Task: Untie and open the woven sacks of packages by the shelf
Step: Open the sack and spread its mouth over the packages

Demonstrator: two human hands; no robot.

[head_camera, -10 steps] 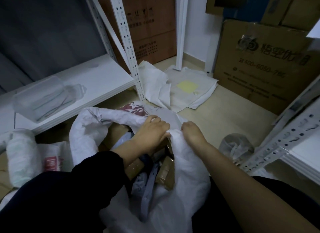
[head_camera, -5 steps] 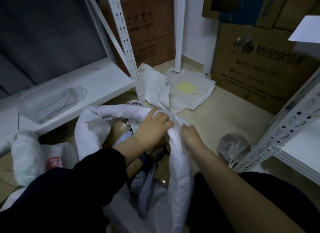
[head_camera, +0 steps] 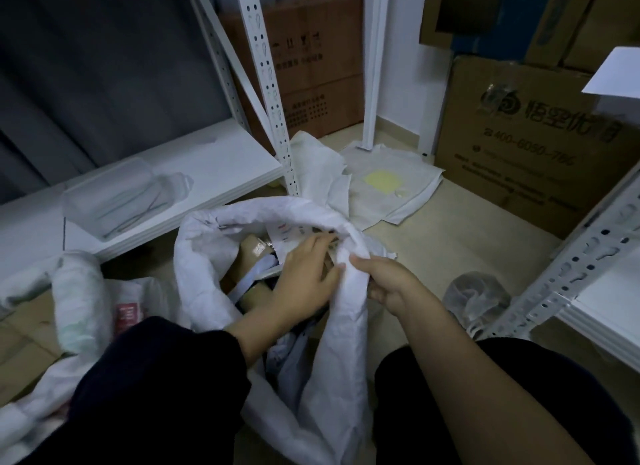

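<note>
White woven plastic fills the middle of the view: an open woven sack [head_camera: 332,326] stands on the pale floor [head_camera: 450,243] between the person's knees, just in front of the low white shelf board [head_camera: 221,167] and its perforated steel upright [head_camera: 266,84]. Its mouth gapes wide, the rim rolled outward in a thick loop. Inside lie brown cardboard packages [head_camera: 249,257], tape-wrapped parcels and a printed paper label [head_camera: 287,231].

The left hand [head_camera: 304,277], coming out of a dark sleeve [head_camera: 156,388], reaches into the mouth of the sack; its fingers lie close together and bend over the inner face of the right-hand rim, with the thumb pressed against the fabric from the near side. The right hand [head_camera: 388,281], on a bare forearm, grips the same stretch of rim from outside, fingers curled round a fold of the weave and the forefinger stretched along it toward the left thumb. The two hands nearly touch across the cloth.

On the shelf board sits a clear plastic container [head_camera: 121,198]. A second sack [head_camera: 79,298], rolled down, slumps at the left beside a red-printed bag [head_camera: 128,314]. Flattened white sacks [head_camera: 381,187], one with a yellow patch, lie on the floor behind. A large brown carton [head_camera: 519,146] with printed characters stands at the right, and a crumpled clear bag [head_camera: 478,295] rests near the second shelf frame [head_camera: 581,257].
</note>
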